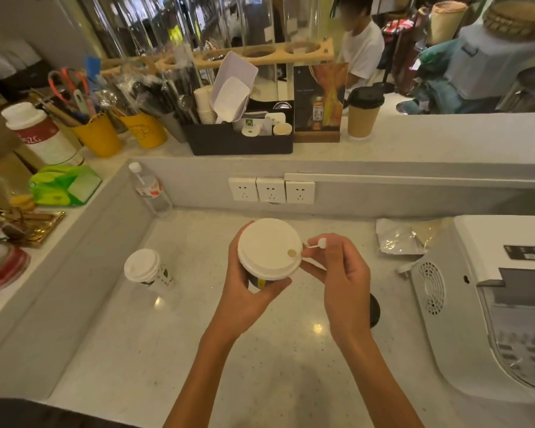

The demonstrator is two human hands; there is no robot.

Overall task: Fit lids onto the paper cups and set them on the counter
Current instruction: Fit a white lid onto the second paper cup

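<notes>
My left hand point(247, 299) grips a dark paper cup point(258, 281) above the lower counter point(260, 366). A white lid point(267, 248) sits on the cup, its round sip hole open near the right rim. My right hand point(337, 273) pinches the lid's small white plug tab point(317, 244) just right of the rim. To the left a smaller printed paper cup point(149, 270) with a white lid stands on the counter. On the raised counter at the back stands a brown cup with a black lid point(363, 112). A black lid point(374, 310) lies partly hidden behind my right wrist.
A white machine point(491, 304) fills the right side. A foil bag point(399, 237) lies near it. A water bottle point(150, 189) stands in the left corner below wall sockets point(271, 189). The raised ledge holds a black organiser point(238, 140), yellow pots and a white jar. A person sits beyond it.
</notes>
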